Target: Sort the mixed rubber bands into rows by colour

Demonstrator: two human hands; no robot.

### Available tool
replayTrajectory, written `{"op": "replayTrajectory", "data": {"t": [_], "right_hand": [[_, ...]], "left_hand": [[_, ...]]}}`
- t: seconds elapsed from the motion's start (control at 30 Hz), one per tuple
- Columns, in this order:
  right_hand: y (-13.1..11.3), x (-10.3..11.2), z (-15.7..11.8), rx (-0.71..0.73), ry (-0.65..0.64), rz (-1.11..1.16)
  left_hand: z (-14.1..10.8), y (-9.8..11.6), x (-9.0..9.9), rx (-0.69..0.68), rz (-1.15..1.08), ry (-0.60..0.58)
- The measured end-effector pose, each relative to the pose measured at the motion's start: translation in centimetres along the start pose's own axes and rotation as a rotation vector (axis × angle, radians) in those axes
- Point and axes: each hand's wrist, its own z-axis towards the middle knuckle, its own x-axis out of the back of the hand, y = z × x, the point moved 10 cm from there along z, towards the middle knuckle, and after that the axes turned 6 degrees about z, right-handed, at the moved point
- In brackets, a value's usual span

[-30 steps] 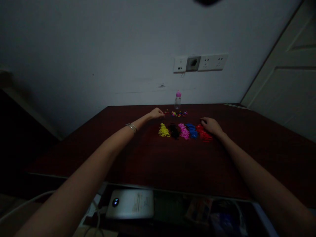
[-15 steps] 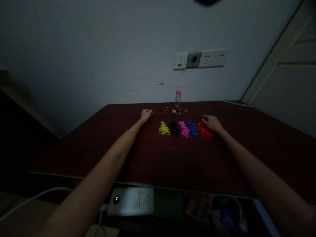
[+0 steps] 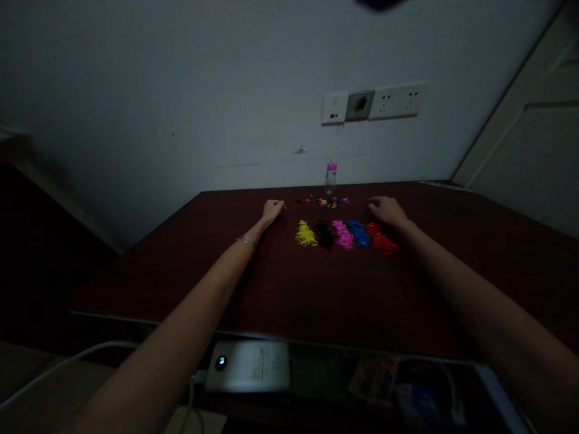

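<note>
Piles of small bands lie in a row on the dark red table (image 3: 289, 283): yellow (image 3: 306, 234), black (image 3: 324, 234), pink (image 3: 344, 235), blue (image 3: 359, 233) and red (image 3: 381, 237). My left hand (image 3: 273, 210) rests on the table left of the row, its fingers curled, and what they hold, if anything, is too small to tell. Just behind the red pile is my right hand (image 3: 387, 211), fingers bent together and pointing left; nothing can be made out in them. Mixed colourful bits (image 3: 332, 202) lie behind the row, in front of a pink-capped clear bottle (image 3: 330, 178).
Sockets (image 3: 398, 101) are on the wall behind the table. Below the table's front edge, an open drawer space holds a white power bank (image 3: 247, 366) with a cable, and other dim items. A door (image 3: 534, 138) stands at the right.
My right hand has moved back, away from the red pile. My left hand has stayed in place on the table. The whole view has shifted slightly.
</note>
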Motion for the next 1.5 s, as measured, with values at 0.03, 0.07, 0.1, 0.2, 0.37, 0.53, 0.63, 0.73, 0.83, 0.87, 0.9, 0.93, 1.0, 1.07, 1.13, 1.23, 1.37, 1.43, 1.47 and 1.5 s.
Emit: {"op": "replayTrajectory", "data": {"t": [0.03, 0.07, 0.1, 0.2, 0.37, 0.53, 0.63, 0.73, 0.83, 0.87, 0.9, 0.93, 1.0, 1.07, 1.13, 1.23, 1.37, 1.43, 1.47, 1.5], "right_hand": [[-0.8, -0.2, 0.5, 0.031, -0.004, 0.004], [-1.6, -0.6, 1.1, 0.061, -0.011, 0.006], [-2.3, -1.0, 1.5, 0.086, -0.019, 0.006], [-4.1, -2.7, 2.7, 0.154, -0.058, -0.002], [-6.2, -5.5, 3.8, 0.199, -0.143, -0.023], [-6.8, -7.0, 3.5, 0.136, -0.247, -0.053], [-7.0, -7.0, 3.1, 0.111, -0.264, -0.091], [-7.5, -6.6, 2.7, 0.126, -0.254, -0.146], [-8.0, -6.2, 2.5, 0.139, -0.264, -0.215], [-8.2, -6.0, 2.4, 0.14, -0.264, -0.238], [-8.4, -5.9, 2.4, 0.138, -0.261, -0.26], [-8.6, -5.7, 2.4, 0.137, -0.256, -0.279], [-9.0, -5.4, 2.3, 0.139, -0.245, -0.306], [-9.4, -5.2, 2.1, 0.143, -0.238, -0.321], [-9.7, -5.1, 1.9, 0.144, -0.225, -0.326], [-9.9, -5.0, 1.6, 0.143, -0.205, -0.316], [-9.7, -4.7, 1.5, 0.134, -0.189, -0.269], [-9.3, -4.3, 1.6, 0.122, -0.169, -0.229], [-9.1, -4.1, 1.8, 0.115, -0.153, -0.203], [-8.8, -3.9, 1.9, 0.109, -0.136, -0.17]], "left_hand": [[0.0, 0.0, 0.0, -0.005, -0.003, 0.001], [0.1, 0.0, 0.0, -0.011, -0.006, 0.0], [0.2, -0.1, 0.0, -0.016, -0.009, 0.0], [0.4, -0.4, 0.0, -0.021, -0.019, 0.005], [0.8, -0.9, -0.2, -0.037, -0.024, 0.015], [0.9, -1.0, -0.1, -0.041, -0.026, 0.021], [0.8, -1.0, -0.1, -0.044, -0.025, 0.012], [0.8, -0.9, -0.1, -0.05, -0.031, 0.013], [0.8, -0.8, 0.0, -0.047, -0.03, 0.017], [0.7, -0.8, 0.0, -0.045, -0.026, 0.021], [0.7, -0.8, 0.0, -0.043, -0.02, 0.026], [0.7, -0.8, 0.1, -0.041, -0.015, 0.029], [0.6, -0.7, 0.1, -0.034, -0.013, 0.035], [0.6, -0.7, 0.1, -0.033, -0.014, 0.036], [0.6, -0.8, 0.1, -0.035, -0.015, 0.034], [0.7, -0.9, 0.1, -0.038, -0.017, 0.035], [0.7, -0.9, 0.1, -0.051, -0.016, 0.035], [0.7, -0.9, 0.0, -0.052, -0.021, 0.032], [0.7, -0.9, 0.0, -0.051, -0.019, 0.031], [0.7, -0.9, 0.1, -0.052, -0.014, 0.031]]}}
